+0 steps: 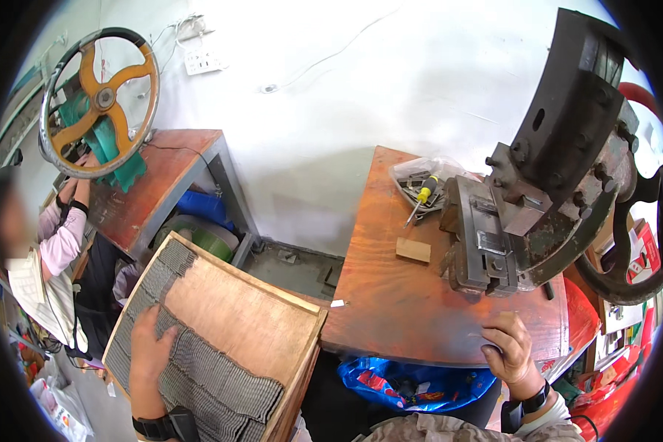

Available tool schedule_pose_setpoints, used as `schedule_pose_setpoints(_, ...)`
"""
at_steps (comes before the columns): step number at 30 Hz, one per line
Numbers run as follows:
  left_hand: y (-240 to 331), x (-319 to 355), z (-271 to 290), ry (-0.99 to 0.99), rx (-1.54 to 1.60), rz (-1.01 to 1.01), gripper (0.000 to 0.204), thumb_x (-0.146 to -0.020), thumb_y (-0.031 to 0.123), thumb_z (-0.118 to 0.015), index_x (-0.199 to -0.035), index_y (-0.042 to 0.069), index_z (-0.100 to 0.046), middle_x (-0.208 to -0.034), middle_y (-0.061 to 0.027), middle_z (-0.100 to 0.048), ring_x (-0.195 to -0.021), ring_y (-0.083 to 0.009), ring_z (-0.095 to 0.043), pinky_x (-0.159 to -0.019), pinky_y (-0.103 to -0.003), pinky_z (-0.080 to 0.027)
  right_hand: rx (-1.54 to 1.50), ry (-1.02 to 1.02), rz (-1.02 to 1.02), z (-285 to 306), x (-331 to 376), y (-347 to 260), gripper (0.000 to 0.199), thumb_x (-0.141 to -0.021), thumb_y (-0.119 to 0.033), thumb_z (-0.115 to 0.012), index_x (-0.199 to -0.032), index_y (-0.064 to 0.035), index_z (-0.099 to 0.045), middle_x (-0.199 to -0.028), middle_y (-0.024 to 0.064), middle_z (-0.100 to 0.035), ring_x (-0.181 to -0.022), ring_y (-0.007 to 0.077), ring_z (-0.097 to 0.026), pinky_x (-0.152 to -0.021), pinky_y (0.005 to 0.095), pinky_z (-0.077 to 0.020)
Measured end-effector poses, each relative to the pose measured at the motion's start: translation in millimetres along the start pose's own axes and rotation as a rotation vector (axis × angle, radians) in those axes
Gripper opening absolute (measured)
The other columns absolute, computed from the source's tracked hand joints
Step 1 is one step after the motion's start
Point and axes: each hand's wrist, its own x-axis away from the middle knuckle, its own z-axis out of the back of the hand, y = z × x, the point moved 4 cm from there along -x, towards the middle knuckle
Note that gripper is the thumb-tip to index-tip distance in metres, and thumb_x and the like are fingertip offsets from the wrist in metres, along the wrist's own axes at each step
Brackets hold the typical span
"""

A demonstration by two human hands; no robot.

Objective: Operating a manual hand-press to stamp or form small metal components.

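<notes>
My left hand [151,350] lies over closely packed rows of small grey ribbed metal pieces [221,376], its thumb and fingers apart. The rows cover the left and near parts of a wooden board [228,283], whose other part is bare wood. Above the front edge of a reddish wooden table [383,295] is my right hand [512,350], with fingers curled toward the thumb. Whatever it may hold is too small to tell. Beyond that hand stands a heavy dark hand press [567,140] with a steel die block [490,247] at its base.
A small wooden block [413,250] and a yellow-handled screwdriver [427,190] lie by a clear bag of metal parts [405,173]. Below the table edge hangs a blue plastic bag [420,387]. At left, another person [51,250] works beside a machine with a large handwheel [104,99].
</notes>
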Motion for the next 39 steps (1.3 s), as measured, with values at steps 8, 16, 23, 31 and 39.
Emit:
schedule_pose_setpoints(8, 8.8, -12.9, 2.3, 0.048, 0.040, -0.092, 0.044, -0.073, 0.006, -0.069, -0.114, -0.006, -0.056, -0.117, -0.0240, -0.057, -0.109, -0.0397, -0.054, -0.095, -0.040, -0.041, 0.088, -0.179, -0.362, -126.7, -105.9, 25.7, 0.053, -0.080, -0.016, -0.065, -0.124, 0.0056, -0.046, -0.133, 0.0324, -0.035, -0.121, 0.0500, -0.035, -0.102, 0.0494, -0.0339)
schedule_pose_setpoints(16, 110.9, -24.1, -22.5, -0.026, 0.164, -0.599, 0.038, -0.074, 0.008, -0.070, -0.108, -0.004, -0.059, -0.104, -0.0220, -0.062, -0.098, -0.0373, -0.059, -0.087, -0.041, -0.046, 0.292, -0.220, -0.985, -182.4, -135.3, 105.2, 0.054, -0.086, -0.032, -0.059, -0.124, 0.0033, -0.048, -0.138, 0.0312, -0.029, -0.127, 0.0472, -0.027, -0.103, 0.0547, -0.0277)
schedule_pose_setpoints(23, 132.3, -17.0, -45.8, -0.101, 0.261, -0.582, 0.037, -0.073, 0.009, -0.071, -0.107, -0.002, -0.060, -0.097, -0.0205, -0.064, -0.090, -0.0359, -0.061, -0.083, -0.044, -0.048, 0.069, -0.058, -0.675, -147.5, -107.9, 31.5, 0.052, -0.085, -0.018, -0.060, -0.127, 0.0064, -0.044, -0.138, 0.0261, -0.033, -0.125, 0.0468, -0.033, -0.103, 0.0528, -0.0296)
schedule_pose_setpoints(31, 265.9, 33.4, -124.1, -0.445, 1.032, -0.584, 0.047, -0.081, 0.007, -0.069, -0.123, 0.000, -0.051, -0.100, -0.0109, -0.064, -0.086, -0.0158, -0.064, -0.073, -0.026, -0.053, -0.533, -0.164, -0.350, -73.1, -31.2, -35.4, 0.035, -0.087, -0.007, -0.058, -0.119, 0.0027, -0.054, -0.131, 0.0240, -0.045, -0.119, 0.0385, -0.048, -0.098, 0.0405, -0.0400)
schedule_pose_setpoints(39, 330.7, 73.9, -160.9, -1.025, 1.272, -0.293, 0.019, -0.090, 0.000, -0.056, -0.108, -0.003, -0.054, -0.096, -0.0081, -0.064, -0.081, -0.0139, -0.064, -0.073, -0.027, -0.054, -1.204, 0.364, -0.845, -51.3, 14.1, 10.7, 0.024, -0.079, 0.008, -0.066, -0.101, -0.0005, -0.065, -0.096, 0.0049, -0.063, -0.091, 0.0121, -0.060, -0.081, 0.0259, -0.0493)
